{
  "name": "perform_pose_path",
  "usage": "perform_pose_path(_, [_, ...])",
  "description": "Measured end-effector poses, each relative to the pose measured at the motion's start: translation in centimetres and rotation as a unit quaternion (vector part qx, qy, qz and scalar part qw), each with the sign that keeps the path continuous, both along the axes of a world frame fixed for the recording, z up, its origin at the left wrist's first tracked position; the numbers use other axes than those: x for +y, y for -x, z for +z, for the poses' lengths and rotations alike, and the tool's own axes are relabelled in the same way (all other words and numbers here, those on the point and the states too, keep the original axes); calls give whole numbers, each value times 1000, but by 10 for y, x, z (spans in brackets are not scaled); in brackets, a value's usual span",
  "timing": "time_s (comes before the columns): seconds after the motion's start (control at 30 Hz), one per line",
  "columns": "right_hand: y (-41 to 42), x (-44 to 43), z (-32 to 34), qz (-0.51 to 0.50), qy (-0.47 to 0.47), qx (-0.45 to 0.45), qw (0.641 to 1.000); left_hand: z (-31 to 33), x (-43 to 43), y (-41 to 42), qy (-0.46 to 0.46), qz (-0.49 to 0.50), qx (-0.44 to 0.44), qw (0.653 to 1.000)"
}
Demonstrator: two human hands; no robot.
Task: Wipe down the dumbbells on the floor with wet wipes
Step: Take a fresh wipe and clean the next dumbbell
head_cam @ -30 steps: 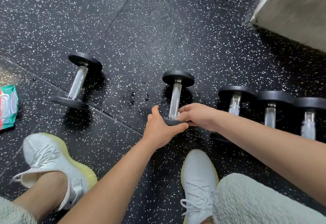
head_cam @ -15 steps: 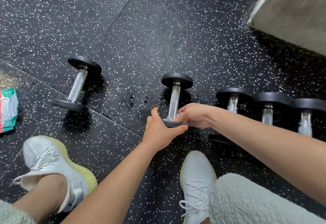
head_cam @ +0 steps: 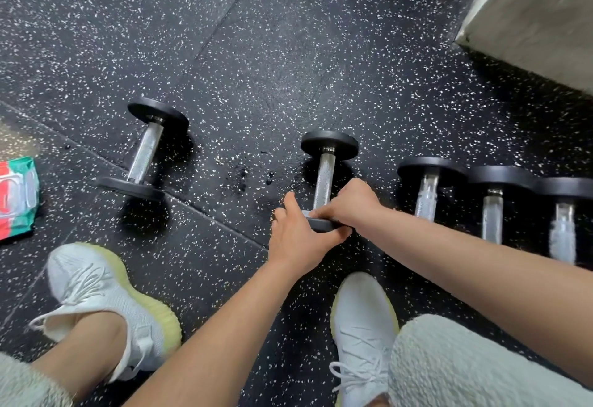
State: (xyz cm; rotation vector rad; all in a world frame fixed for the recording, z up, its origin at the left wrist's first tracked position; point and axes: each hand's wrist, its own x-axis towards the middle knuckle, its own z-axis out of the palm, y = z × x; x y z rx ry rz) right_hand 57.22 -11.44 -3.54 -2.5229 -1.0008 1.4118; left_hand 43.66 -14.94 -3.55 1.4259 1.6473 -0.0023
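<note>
Your left hand [head_cam: 298,239] grips the near plate of the middle dumbbell [head_cam: 324,178], fingers curled under its rim, thumb raised beside the handle; your right hand [head_cam: 349,204] curls its fingers over that same plate where the handle meets it; a pale scrap shows under those fingertips, and you cannot tell whether it is a wipe. This dumbbell lies on the speckled black floor [head_cam: 288,53], just ahead of your right shoe [head_cam: 362,326]; another dumbbell [head_cam: 144,150] lies well apart to its left; three more [head_cam: 426,195] sit side by side on its right; the wipes pack [head_cam: 17,195] lies at the left edge, beyond your left shoe [head_cam: 106,297].
</note>
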Motion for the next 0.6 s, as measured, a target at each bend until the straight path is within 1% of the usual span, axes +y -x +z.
perform_pose_path(0.17, [15, 10, -2, 39, -1, -49, 998, 2, -1, -3, -11, -8, 9, 1000])
perform_pose_path(0.23, [17, 12, 0, 54, 8, -46, 997, 3, -1, -3, -8, -9, 11, 1000])
perform_pose_path(0.3, [10, 15, 0, 74, 23, -17, 997, 4, 0, -2, -8, -14, 14, 1000])
perform_pose_path(0.4, [-11, 14, 2, 97, 92, 65, 989, 3, 1, 1, -4, -18, 13, 1000])
perform_pose_path(0.43, [-19, 13, 3, 90, 104, 87, 987, 2, 2, 2, -1, -17, 11, 1000])
perform_pose_path(0.5, [-35, 11, 5, 76, 95, 99, 988, 2, 4, 5, 9, -18, 6, 1000])
perform_pose_path(0.53, [-40, 10, 9, 48, 64, 106, 991, 3, 6, 5, 15, -21, 5, 1000])
perform_pose_path(0.57, [-45, 11, 12, -7, 16, 122, 992, 4, 7, 6, 22, -27, 4, 999])
perform_pose_path(0.6, [-48, 13, 14, -82, -43, 138, 986, 5, 8, 7, 30, -34, 3, 999])
